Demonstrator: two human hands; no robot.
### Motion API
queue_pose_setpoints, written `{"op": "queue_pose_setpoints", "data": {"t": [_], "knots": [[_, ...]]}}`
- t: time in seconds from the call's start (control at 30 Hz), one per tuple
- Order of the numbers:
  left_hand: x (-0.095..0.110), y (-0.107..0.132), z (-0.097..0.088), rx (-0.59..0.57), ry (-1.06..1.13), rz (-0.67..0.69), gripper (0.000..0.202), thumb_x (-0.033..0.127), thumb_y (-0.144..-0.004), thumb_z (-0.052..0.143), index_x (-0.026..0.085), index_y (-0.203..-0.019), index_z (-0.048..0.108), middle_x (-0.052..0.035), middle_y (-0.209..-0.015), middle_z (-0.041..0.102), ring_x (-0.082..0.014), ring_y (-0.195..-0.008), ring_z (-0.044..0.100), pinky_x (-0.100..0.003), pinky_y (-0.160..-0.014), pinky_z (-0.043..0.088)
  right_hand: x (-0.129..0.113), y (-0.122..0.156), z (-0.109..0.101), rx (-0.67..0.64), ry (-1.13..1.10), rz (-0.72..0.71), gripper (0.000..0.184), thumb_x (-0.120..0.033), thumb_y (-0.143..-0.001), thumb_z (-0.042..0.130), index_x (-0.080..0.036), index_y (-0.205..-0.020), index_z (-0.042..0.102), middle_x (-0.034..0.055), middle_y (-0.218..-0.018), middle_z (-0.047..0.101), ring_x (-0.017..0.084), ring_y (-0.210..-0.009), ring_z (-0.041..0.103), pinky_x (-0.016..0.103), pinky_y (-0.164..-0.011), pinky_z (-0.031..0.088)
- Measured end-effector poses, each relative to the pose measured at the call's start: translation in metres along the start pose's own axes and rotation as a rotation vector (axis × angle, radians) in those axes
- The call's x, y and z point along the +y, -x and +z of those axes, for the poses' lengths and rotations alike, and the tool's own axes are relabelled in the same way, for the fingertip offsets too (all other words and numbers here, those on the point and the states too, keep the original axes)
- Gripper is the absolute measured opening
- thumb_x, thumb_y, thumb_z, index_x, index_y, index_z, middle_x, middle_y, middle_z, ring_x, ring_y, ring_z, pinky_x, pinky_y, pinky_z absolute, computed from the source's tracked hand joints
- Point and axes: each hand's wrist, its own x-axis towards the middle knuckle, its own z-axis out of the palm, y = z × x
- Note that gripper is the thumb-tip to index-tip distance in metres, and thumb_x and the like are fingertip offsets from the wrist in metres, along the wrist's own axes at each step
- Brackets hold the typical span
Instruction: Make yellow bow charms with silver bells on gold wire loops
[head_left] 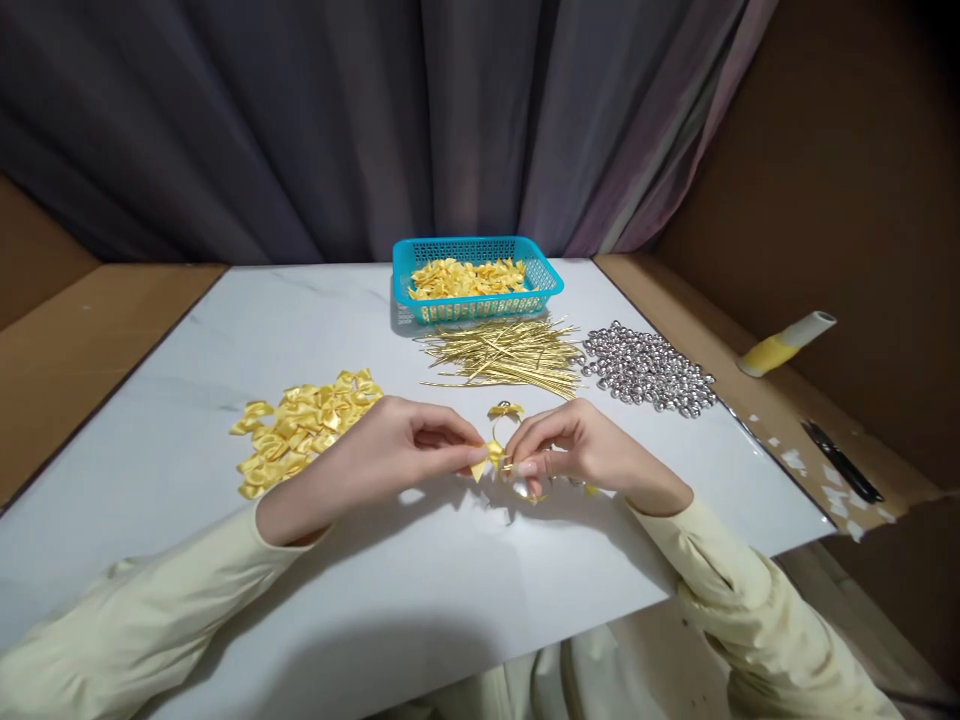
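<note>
My left hand and my right hand meet just above the white table, both pinched on one small gold ribbon bow with a thin gold wire tie. A silver bell seems tucked under my right fingers, mostly hidden. Another finished gold bow lies just behind my fingertips. A loose pile of gold ribbon bows sits left of my left hand.
A blue plastic basket of gold bows stands at the back centre. In front of it lies a heap of gold wire ties, with a pile of silver bells to its right. A yellow-and-white tube and black scissors lie on the brown board at right.
</note>
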Motion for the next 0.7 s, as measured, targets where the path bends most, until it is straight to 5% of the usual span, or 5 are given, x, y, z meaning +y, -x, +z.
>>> {"op": "queue_pose_setpoints", "data": {"t": [0.1,0.27,0.47,0.7], "knots": [[-0.001,0.001,0.008,0.097,0.065,0.003,0.013,0.032,-0.077,0.071,0.019,-0.080,0.072,0.0005,-0.076,0.076,-0.0137,-0.070,0.068,-0.018,-0.061,0.050,-0.005,0.004,0.004,0.016,0.054,-0.008,0.011,-0.011,-0.080,0.066,-0.013,-0.070,0.070,0.0040,-0.077,0.070,0.012,-0.062,0.064,0.028,-0.062,0.054],[-0.002,0.002,0.010,0.202,0.139,0.006,0.044,0.034,-0.076,0.075,0.023,-0.117,0.065,0.0021,-0.079,0.078,-0.0151,-0.074,0.070,-0.019,-0.065,0.053,-0.018,0.018,0.016,0.113,0.437,-0.125,0.013,-0.008,-0.083,0.064,-0.016,-0.075,0.071,0.0051,-0.086,0.072,0.017,-0.083,0.066,0.033,-0.079,0.053],[0.009,0.008,0.007,0.212,0.075,-0.002,0.022,0.034,-0.074,0.076,0.023,-0.093,0.076,0.0016,-0.093,0.078,-0.0171,-0.083,0.072,-0.019,-0.070,0.057,-0.046,0.035,0.009,0.247,0.749,-0.295,0.015,-0.010,-0.082,0.067,-0.020,-0.072,0.072,0.0089,-0.111,0.063,0.027,-0.113,0.055,0.048,-0.097,0.045],[0.005,0.017,0.013,0.227,-0.159,0.285,0.013,0.029,-0.081,0.070,0.026,-0.092,0.076,0.0062,-0.088,0.078,-0.0104,-0.072,0.071,-0.013,-0.066,0.056,-0.050,0.011,-0.001,0.076,0.683,-0.177,0.017,-0.007,-0.079,0.070,-0.022,-0.074,0.074,0.0044,-0.113,0.068,0.021,-0.101,0.067,0.037,-0.088,0.054]]}}
